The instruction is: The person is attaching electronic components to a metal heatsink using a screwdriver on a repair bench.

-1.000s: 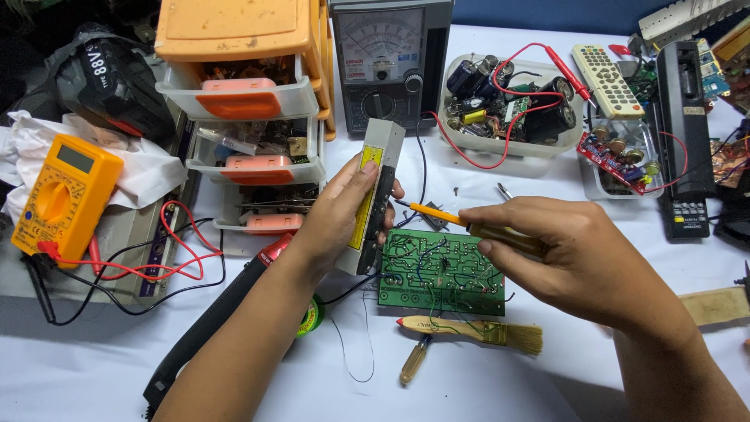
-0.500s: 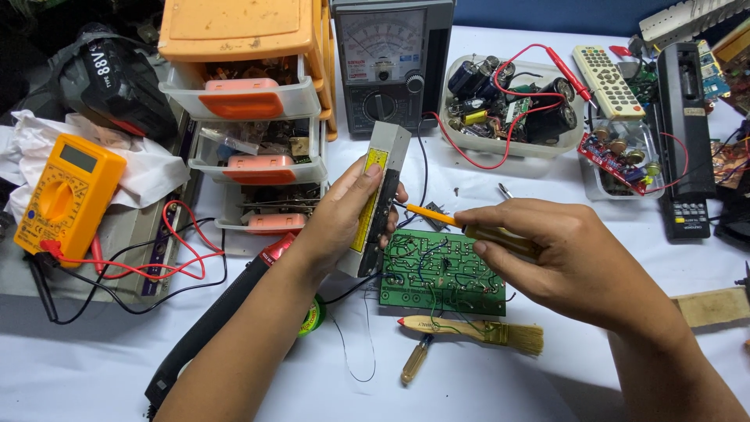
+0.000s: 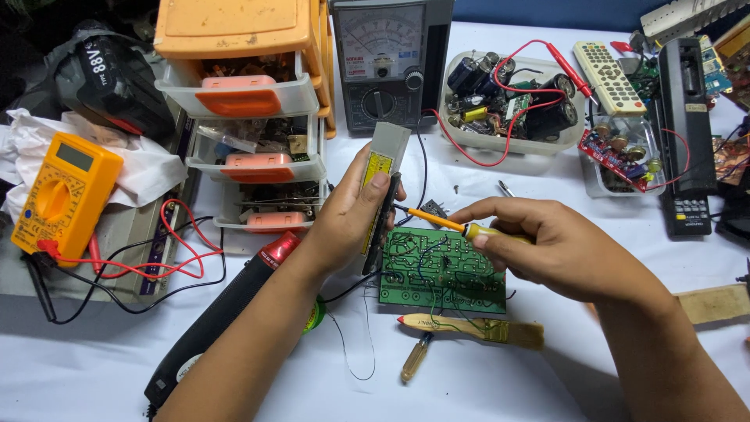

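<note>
Head view: white-covered bench (image 3: 547, 375) crowded with repair gear. Left hand (image 3: 348, 219), grip closed around a grey rectangular module (image 3: 383, 168) held upright above the green circuit board (image 3: 441, 270). Right hand (image 3: 558, 250), grip clenched on a yellow-handled screwdriver (image 3: 445, 223), tip pointed at the module's edge. Paintbrush (image 3: 469, 327) lying just below the board. Orange parts drawers (image 3: 242, 94), yellow multimeter (image 3: 58, 195), analog meter (image 3: 387, 62) and tub of capacitors (image 3: 508, 101) farther back.
</note>
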